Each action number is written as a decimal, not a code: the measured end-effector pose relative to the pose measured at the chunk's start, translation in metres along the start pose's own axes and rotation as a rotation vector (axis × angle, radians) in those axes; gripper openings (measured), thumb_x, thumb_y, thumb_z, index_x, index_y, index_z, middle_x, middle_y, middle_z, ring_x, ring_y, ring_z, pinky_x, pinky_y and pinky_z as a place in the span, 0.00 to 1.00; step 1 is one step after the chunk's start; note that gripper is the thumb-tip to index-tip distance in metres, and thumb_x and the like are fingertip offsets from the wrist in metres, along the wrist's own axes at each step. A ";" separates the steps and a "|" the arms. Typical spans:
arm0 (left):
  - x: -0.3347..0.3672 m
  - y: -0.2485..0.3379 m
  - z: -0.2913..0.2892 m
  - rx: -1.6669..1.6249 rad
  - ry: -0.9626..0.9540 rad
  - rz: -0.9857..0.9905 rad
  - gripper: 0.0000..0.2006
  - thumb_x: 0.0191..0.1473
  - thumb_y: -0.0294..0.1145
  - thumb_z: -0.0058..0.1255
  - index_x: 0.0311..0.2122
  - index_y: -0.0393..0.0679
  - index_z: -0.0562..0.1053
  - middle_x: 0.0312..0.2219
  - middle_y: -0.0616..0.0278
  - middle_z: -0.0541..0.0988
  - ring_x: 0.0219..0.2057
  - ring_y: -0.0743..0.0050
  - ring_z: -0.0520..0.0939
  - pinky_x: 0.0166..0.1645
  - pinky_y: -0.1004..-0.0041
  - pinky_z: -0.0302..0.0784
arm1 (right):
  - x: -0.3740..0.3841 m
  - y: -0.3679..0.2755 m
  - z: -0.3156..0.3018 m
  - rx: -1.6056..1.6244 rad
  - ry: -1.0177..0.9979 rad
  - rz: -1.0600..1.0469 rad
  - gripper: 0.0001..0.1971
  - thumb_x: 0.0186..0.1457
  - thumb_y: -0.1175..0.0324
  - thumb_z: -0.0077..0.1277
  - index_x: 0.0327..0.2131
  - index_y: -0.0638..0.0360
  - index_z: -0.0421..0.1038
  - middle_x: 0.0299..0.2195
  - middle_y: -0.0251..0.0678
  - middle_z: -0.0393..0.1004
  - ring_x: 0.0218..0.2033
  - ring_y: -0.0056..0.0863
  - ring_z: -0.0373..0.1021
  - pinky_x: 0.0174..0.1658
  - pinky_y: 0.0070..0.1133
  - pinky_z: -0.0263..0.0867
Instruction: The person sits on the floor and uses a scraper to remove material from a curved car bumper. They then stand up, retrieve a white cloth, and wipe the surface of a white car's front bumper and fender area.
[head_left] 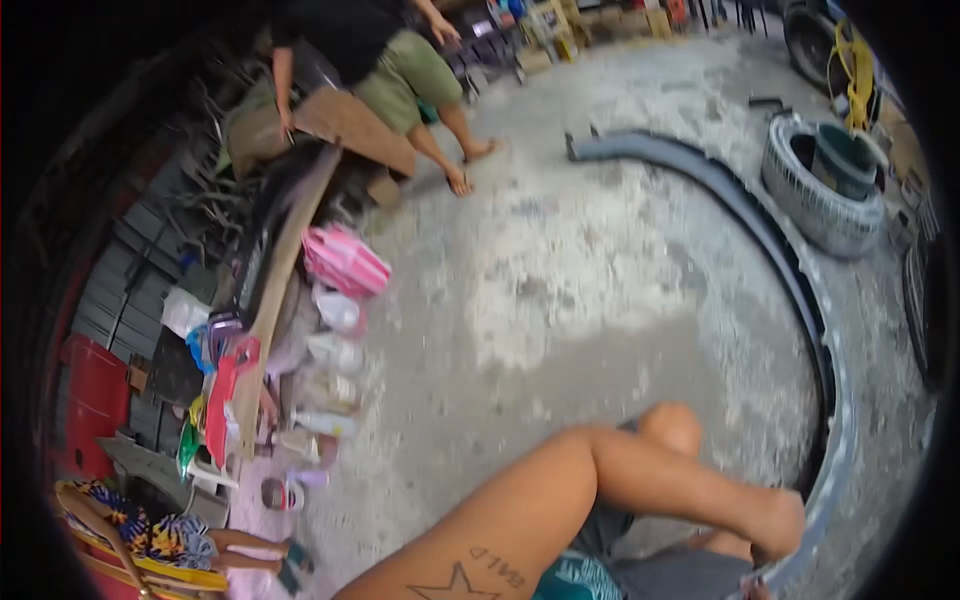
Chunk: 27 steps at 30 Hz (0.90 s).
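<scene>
Left arm sharply bent at the elbow, left hand (780, 522) drooping from the wrist beside the near end of a curved grey bumper (775, 240); cannot tell its grip, right hand not distinguishable; beyond, concrete floor (470, 300), right, a tyre (838, 228)

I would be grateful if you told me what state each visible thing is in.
Grey-blue panel: stretched along the floor, curved in this view.
Left hand: at the panel's near end; finger closure unclear.
Tyre: lying on its side.
Green bucket: resting at the tyre; contents unclear.
Brown board: tilted.
Pink bag: open or closed, unclear.
</scene>
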<state>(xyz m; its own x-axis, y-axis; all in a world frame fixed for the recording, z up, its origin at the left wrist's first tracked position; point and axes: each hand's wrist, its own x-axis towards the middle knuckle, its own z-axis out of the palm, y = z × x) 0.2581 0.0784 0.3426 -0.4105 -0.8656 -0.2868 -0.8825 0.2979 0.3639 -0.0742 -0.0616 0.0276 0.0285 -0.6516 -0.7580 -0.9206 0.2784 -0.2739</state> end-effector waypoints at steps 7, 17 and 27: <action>0.013 -0.008 0.041 -0.018 0.376 0.146 0.11 0.31 0.38 0.61 0.23 0.46 0.82 0.21 0.59 0.81 0.25 0.64 0.83 0.27 0.64 0.75 | -0.002 0.022 -0.024 -0.057 0.018 0.001 0.52 0.31 0.67 0.70 0.63 0.58 0.53 0.20 0.35 0.66 0.20 0.26 0.62 0.22 0.26 0.57; -0.008 -0.003 0.013 -0.023 0.211 0.152 0.09 0.35 0.38 0.60 0.20 0.45 0.80 0.18 0.57 0.80 0.23 0.62 0.82 0.26 0.65 0.74 | -0.004 0.031 -0.016 -0.033 0.003 0.013 0.49 0.32 0.65 0.69 0.61 0.59 0.55 0.23 0.37 0.67 0.22 0.27 0.64 0.24 0.27 0.58; -0.016 0.002 -0.009 -0.018 0.045 0.082 0.09 0.36 0.36 0.60 0.27 0.46 0.82 0.24 0.56 0.82 0.29 0.62 0.83 0.32 0.64 0.76 | -0.003 0.025 -0.011 0.007 -0.006 0.025 0.47 0.34 0.62 0.67 0.60 0.60 0.56 0.25 0.39 0.68 0.25 0.29 0.65 0.27 0.27 0.60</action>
<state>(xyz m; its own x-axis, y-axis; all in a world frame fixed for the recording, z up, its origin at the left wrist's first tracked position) 0.2651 0.0889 0.3560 -0.4703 -0.8559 -0.2150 -0.8417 0.3618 0.4008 -0.1018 -0.0605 0.0301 0.0077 -0.6401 -0.7683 -0.9183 0.2996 -0.2589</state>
